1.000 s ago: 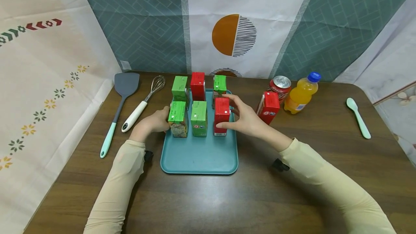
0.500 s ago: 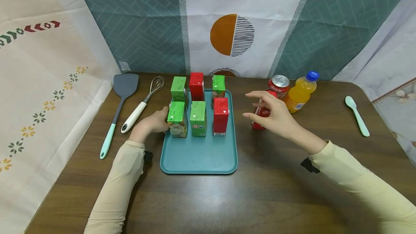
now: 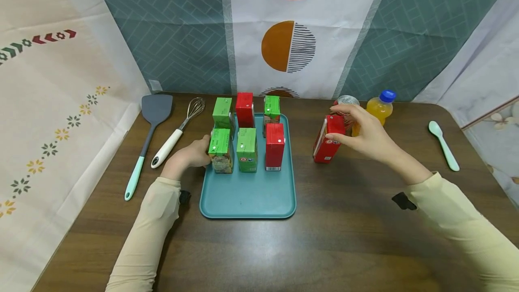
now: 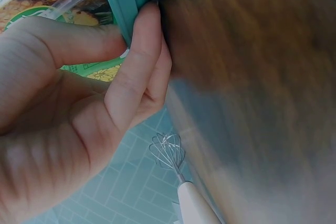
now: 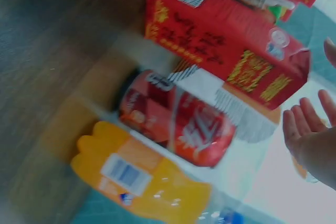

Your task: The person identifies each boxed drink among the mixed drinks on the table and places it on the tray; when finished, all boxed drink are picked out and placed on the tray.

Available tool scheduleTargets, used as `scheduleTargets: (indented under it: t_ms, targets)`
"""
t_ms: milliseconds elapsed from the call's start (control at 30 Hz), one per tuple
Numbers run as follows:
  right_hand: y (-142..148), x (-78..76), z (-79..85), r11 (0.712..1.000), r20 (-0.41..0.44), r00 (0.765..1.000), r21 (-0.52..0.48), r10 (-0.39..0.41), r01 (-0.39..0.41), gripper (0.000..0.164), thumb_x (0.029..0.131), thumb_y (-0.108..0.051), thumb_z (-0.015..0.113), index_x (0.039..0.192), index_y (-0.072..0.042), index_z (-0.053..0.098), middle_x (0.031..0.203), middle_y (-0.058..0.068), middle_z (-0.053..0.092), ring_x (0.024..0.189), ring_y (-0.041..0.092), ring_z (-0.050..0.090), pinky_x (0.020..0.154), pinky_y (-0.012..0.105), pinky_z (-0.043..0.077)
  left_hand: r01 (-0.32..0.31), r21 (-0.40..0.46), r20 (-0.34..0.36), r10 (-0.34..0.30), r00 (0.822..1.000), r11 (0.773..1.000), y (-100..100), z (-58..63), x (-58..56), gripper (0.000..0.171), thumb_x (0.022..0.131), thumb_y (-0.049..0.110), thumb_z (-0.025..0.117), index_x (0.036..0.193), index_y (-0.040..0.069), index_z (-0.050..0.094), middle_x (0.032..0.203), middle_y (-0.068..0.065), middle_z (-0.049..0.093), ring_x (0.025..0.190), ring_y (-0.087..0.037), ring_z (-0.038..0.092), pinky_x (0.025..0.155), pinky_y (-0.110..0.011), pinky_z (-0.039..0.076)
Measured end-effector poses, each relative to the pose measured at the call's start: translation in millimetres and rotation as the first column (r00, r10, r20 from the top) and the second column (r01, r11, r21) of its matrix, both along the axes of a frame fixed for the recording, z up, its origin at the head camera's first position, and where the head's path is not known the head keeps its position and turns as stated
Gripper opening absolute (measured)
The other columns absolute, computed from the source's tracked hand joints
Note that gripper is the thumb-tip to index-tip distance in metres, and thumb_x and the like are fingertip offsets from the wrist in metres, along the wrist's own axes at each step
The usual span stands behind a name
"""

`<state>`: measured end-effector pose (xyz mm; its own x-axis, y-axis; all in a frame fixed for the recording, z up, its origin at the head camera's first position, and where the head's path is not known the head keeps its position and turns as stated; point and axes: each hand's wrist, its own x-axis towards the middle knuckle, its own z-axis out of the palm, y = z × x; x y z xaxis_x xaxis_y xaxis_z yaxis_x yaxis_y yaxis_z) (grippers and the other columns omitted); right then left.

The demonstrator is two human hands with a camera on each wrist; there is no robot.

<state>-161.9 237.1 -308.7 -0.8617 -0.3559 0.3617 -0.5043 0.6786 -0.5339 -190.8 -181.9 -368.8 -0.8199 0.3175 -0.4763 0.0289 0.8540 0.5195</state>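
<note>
My left hand point(image 3: 193, 153) is at the left edge of a teal tray point(image 3: 248, 202). The left wrist view has its thumb and fingers pinching the tray's rim point(image 4: 124, 1). Green and red drink cartons stand upright in two rows on the tray, among them a red carton point(image 3: 275, 148) at the front right. Off the tray to the right, another red carton point(image 3: 324, 150) stands on the table. My right hand point(image 3: 371, 136) hovers at its top, thumb and fingers spread apart. In the right wrist view a gap shows between the fingers and this carton point(image 5: 226, 40).
Behind the right hand are a red soda can point(image 3: 347, 100) and an orange drink bottle point(image 3: 380, 108), both partly hidden. A mint spoon point(image 3: 444, 145) lies at the far right. A whisk point(image 3: 178, 132) and a grey spatula point(image 3: 147, 141) lie left of the tray.
My right hand has left the front-right red carton on the tray and moved right, to the red carton on the table. The left hand stays at the tray's edge.
</note>
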Motion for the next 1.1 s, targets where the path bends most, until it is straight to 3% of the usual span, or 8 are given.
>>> scheduleTargets:
  t_ms: [133,233,300,500,633,800,900,1100]
  targets:
    - [4.1,-7.2,-15.8,1.000,0.129,0.992,0.011,-0.004,0.002,0.072,0.075,-0.022,0.079,0.136,-0.011,0.043,0.121,0.012,0.052,0.100,0.025,0.054,0.082,0.032,0.048,0.003,0.008,-0.010,-0.003,1.000,1.000,0.0,-0.7,0.5,0.077,0.085,-0.008,0.045,0.143,-0.014,-0.005,0.100,-0.027,0.061,0.061,-0.022,0.055,0.051,-0.030,0.037]
    - [3.8,-10.9,-29.2,1.000,0.183,0.983,0.003,0.003,-0.004,0.079,0.075,-0.024,0.079,0.141,-0.011,0.036,0.129,0.016,0.047,0.109,0.032,0.052,0.086,0.049,0.047,0.007,0.015,-0.015,-0.007,1.000,1.000,-0.4,-1.2,0.8,0.076,0.084,-0.008,0.045,0.143,-0.015,-0.002,0.104,-0.029,0.059,0.063,-0.023,0.057,0.052,-0.030,0.039]
    - [3.3,-12.4,-34.9,1.000,0.205,0.979,-0.022,0.003,0.001,0.082,0.075,-0.023,0.079,0.142,-0.012,0.034,0.132,0.017,0.045,0.113,0.034,0.050,0.087,0.052,0.046,0.007,0.020,-0.018,-0.006,1.000,1.000,-0.5,-1.1,1.2,0.076,0.083,-0.008,0.046,0.143,-0.015,0.000,0.104,-0.029,0.059,0.064,-0.023,0.058,0.052,-0.030,0.039]
    - [3.8,-12.9,-39.9,0.995,0.299,0.954,-0.089,-0.019,0.048,0.082,0.074,-0.024,0.080,0.141,-0.021,0.032,0.127,0.016,0.052,0.108,0.032,0.054,0.085,0.052,0.047,0.003,0.015,-0.005,-0.002,1.000,1.000,-1.1,-0.5,0.8,0.076,0.084,-0.008,0.045,0.143,-0.013,-0.003,0.088,-0.022,0.061,0.058,-0.020,0.051,0.050,-0.029,0.036]
    - [4.4,-13.6,-39.5,0.993,0.315,0.948,-0.088,-0.051,0.083,0.079,0.073,-0.027,0.080,0.138,-0.021,0.036,0.123,0.015,0.055,0.106,0.031,0.056,0.085,0.051,0.048,0.010,0.016,0.003,-0.010,1.000,1.000,-1.2,-0.1,-0.4,0.076,0.085,-0.007,0.044,0.144,-0.013,-0.003,0.077,-0.016,0.059,0.056,-0.020,0.048,0.050,-0.029,0.035]
    - [0.8,-12.0,-34.8,0.991,0.278,0.956,-0.068,-0.093,0.116,0.075,0.068,-0.029,0.084,0.132,-0.019,0.044,0.117,0.013,0.059,0.099,0.029,0.058,0.079,0.048,0.051,0.007,0.021,-0.008,-0.007,1.000,1.000,-1.0,-1.3,-2.0,0.074,0.084,-0.007,0.045,0.144,-0.013,0.001,0.082,-0.017,0.059,0.057,-0.019,0.048,0.051,-0.029,0.036]
    - [-2.1,-5.5,-31.4,0.991,0.260,0.962,-0.088,-0.078,0.105,0.074,0.067,-0.026,0.085,0.130,-0.017,0.047,0.116,0.012,0.059,0.098,0.028,0.059,0.079,0.045,0.052,0.002,0.023,-0.011,-0.001,1.000,1.000,-1.2,-2.2,-2.4,0.074,0.084,-0.007,0.046,0.143,-0.013,0.003,0.087,-0.020,0.060,0.058,-0.020,0.050,0.051,-0.029,0.038]
    - [-8.6,16.6,-19.9,0.987,0.197,0.980,-0.150,-0.027,0.058,0.072,0.065,-0.020,0.086,0.128,-0.016,0.050,0.114,0.007,0.060,0.093,0.023,0.062,0.073,0.024,0.053,0.009,0.019,-0.016,-0.008,1.000,1.000,-1.5,-3.3,-2.9,0.074,0.083,-0.008,0.046,0.143,-0.014,0.003,0.088,-0.020,0.059,0.057,-0.020,0.048,0.051,-0.029,0.036]
